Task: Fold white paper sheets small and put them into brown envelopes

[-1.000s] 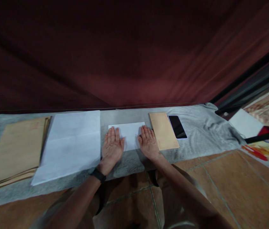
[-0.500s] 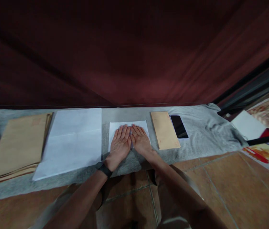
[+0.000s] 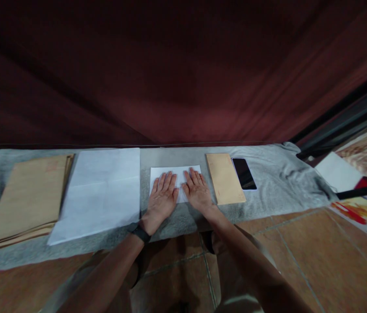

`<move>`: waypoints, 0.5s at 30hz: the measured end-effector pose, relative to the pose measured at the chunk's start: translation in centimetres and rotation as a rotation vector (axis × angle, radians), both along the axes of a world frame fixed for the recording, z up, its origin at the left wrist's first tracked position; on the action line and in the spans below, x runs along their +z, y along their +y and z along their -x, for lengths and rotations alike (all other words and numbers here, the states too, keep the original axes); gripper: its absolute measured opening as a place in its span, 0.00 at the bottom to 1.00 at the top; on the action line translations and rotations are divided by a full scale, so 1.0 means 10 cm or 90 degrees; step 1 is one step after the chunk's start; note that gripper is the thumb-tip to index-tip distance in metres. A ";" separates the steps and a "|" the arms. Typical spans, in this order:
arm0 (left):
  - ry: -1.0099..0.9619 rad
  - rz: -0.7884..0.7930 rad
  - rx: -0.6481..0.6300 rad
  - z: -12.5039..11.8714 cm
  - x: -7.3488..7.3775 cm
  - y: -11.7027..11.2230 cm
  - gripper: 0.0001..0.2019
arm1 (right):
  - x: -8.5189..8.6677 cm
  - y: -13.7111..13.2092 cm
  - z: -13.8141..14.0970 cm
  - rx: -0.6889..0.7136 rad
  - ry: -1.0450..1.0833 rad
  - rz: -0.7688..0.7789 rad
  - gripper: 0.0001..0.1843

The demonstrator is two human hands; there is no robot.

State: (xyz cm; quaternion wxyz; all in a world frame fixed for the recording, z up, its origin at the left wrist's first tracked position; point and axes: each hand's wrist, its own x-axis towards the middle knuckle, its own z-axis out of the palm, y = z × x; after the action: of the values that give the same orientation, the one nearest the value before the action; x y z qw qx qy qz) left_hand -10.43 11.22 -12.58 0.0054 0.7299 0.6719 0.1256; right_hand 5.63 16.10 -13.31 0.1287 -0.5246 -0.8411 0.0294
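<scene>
White paper (image 3: 179, 177) beneath left fingers (image 3: 167, 181), right fingers (image 3: 194, 177) — both outstretched, parted, grasping nothing.

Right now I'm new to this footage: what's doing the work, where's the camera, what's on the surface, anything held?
There's no machine: these are a person's bare hands, seen by a camera worn on the head, looking forward and down. The left hand, with a dark wristband, and the right hand lie flat on a small white paper; neither grips anything. Grey cloth covers the surface. To the left lie large white paper and stacked brown envelopes; to the right, a smaller brown envelope and a smartphone.
</scene>
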 end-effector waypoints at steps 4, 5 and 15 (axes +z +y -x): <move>-0.002 0.011 0.019 0.05 -0.02 -0.02 0.29 | 0.01 -0.01 -0.09 -0.013 -0.008 -0.002 0.31; -0.003 0.013 0.025 0.06 -0.02 -0.02 0.29 | 0.01 -0.01 -0.11 -0.016 -0.008 -0.001 0.31; -0.023 -0.013 0.080 0.17 -0.08 -0.06 0.31 | -0.04 -0.06 -0.23 -0.036 0.013 -0.024 0.32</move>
State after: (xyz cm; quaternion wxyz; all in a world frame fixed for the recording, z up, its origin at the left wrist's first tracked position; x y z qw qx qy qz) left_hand -12.17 10.63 -13.38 0.0022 0.6838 0.7150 0.1458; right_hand 7.92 15.49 -13.72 0.1483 -0.5452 -0.8249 0.0153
